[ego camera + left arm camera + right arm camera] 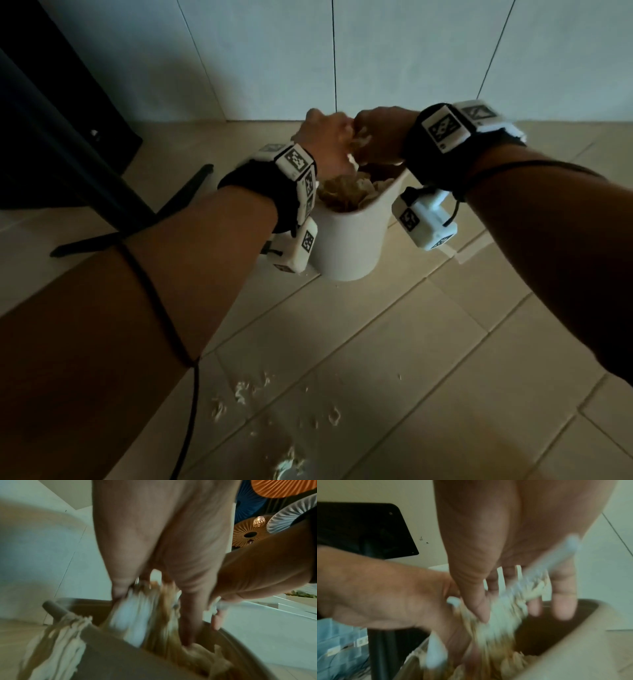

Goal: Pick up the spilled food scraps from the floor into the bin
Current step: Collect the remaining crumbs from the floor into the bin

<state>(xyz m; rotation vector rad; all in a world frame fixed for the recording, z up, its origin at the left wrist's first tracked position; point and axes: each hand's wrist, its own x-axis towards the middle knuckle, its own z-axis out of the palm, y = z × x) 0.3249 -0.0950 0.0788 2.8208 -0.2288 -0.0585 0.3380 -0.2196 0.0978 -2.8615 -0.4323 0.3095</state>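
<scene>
Over the white bin (346, 236), both hands' fingers (563, 601) spread apart, dropping scraps (137, 615). Floor scraps (239, 394) at 6 o'clock look light, soft and crumbly: scoop from beneath.

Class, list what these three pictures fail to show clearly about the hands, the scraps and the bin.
- Head view: fingers of the left hand and right hand hidden behind their backs.
- Wrist views: falling scraps motion-blurred; kind of food unclear.
- Bin: depth inside hidden by its contents.
- Floor scraps: cut off by the bottom edge.
</scene>
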